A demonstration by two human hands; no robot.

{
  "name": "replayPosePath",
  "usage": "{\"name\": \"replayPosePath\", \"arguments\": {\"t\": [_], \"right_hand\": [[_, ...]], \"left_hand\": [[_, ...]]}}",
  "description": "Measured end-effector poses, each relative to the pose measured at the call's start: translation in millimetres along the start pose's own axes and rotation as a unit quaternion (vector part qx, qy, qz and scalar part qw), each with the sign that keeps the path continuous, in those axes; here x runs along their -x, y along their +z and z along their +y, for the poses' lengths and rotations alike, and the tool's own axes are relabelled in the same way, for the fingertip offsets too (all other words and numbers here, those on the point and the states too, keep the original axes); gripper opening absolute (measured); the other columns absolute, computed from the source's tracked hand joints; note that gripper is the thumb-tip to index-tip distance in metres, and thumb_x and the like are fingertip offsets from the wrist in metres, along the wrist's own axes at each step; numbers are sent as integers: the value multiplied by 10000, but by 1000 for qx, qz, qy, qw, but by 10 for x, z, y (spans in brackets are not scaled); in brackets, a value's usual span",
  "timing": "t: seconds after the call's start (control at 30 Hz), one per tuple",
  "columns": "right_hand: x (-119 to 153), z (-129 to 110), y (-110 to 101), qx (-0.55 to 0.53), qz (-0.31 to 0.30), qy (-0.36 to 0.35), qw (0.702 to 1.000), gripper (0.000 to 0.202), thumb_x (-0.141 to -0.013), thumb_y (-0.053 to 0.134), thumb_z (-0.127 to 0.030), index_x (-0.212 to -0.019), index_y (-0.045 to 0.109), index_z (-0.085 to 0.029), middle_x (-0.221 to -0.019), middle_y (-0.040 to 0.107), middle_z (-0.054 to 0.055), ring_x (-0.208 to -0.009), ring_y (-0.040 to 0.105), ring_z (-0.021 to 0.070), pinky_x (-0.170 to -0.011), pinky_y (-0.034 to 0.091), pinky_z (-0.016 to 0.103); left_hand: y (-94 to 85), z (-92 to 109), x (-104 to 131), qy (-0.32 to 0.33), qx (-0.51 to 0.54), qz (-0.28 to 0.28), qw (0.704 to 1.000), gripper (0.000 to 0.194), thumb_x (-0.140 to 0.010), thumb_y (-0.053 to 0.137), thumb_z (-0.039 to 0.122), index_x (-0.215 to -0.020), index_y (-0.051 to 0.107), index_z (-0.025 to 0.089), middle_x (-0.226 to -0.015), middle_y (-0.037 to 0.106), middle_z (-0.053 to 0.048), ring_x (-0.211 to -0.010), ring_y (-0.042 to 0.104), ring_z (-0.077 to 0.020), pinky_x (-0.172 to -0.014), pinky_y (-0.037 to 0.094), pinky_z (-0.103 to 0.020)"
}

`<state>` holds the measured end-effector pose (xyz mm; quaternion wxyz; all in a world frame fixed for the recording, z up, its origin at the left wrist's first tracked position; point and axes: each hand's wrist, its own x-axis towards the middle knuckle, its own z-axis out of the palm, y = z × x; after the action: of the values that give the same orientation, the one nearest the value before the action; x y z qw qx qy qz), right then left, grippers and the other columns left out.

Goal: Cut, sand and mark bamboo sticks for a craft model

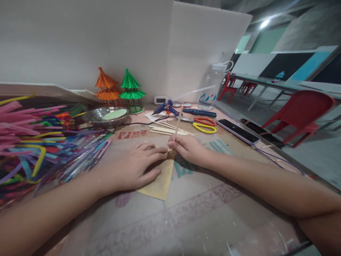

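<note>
My left hand (141, 165) lies spread, palm down, on a yellow square of thin sheet material (160, 183) on the covered tabletop (186, 224). My right hand (189, 149) pinches a slim, pale wooden stick (179, 122) upright at the sheet's far corner, nearer me than the blue glue gun (166, 107) and the red-and-yellow-handled scissors (204, 124).

left hand (141, 165) flat — fingers spread, right hand (188, 149) in pinched grip — both forearms reaching inward
</note>
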<state>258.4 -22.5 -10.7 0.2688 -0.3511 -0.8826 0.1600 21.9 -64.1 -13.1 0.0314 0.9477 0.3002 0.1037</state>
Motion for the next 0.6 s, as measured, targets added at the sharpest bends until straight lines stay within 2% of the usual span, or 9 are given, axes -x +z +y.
{"name": "replayPosePath", "arguments": {"t": [0.33, 0.47, 0.6], "right_hand": [[10, -1, -1, -18, -11, -21, 1000, 238, -999, 444, -293, -865, 609, -186, -752, 649, 28, -692, 572, 155, -695, 408, 256], [10, -12, -7, 6, -3, -3, 1000, 258, -999, 441, -309, -850, 610, -184, -744, 648, 35, -692, 564, 164, -684, 398, 266], [3, -23, -5, -28, -9, 6, 1000, 243, -1004, 448, -297, -866, 611, -182, -734, 648, 21, -680, 572, 153, -686, 412, 256]], "left_hand": [[3, -1, -5, -2, 7, 2, 1000, 415, -985, 464, 409, -1346, 583, 241, -1351, 637, -76, -1247, 512, -311, -1027, 425, -488], [4, -3, -4, 3, 6, 6, 1000, 414, -989, 462, 403, -1355, 572, 243, -1372, 625, -69, -1267, 502, -309, -1037, 418, -479], [8, -4, -1, 5, -4, -2, 1000, 412, -994, 451, 399, -1351, 568, 230, -1378, 621, -71, -1253, 506, -313, -1026, 425, -486]]}}
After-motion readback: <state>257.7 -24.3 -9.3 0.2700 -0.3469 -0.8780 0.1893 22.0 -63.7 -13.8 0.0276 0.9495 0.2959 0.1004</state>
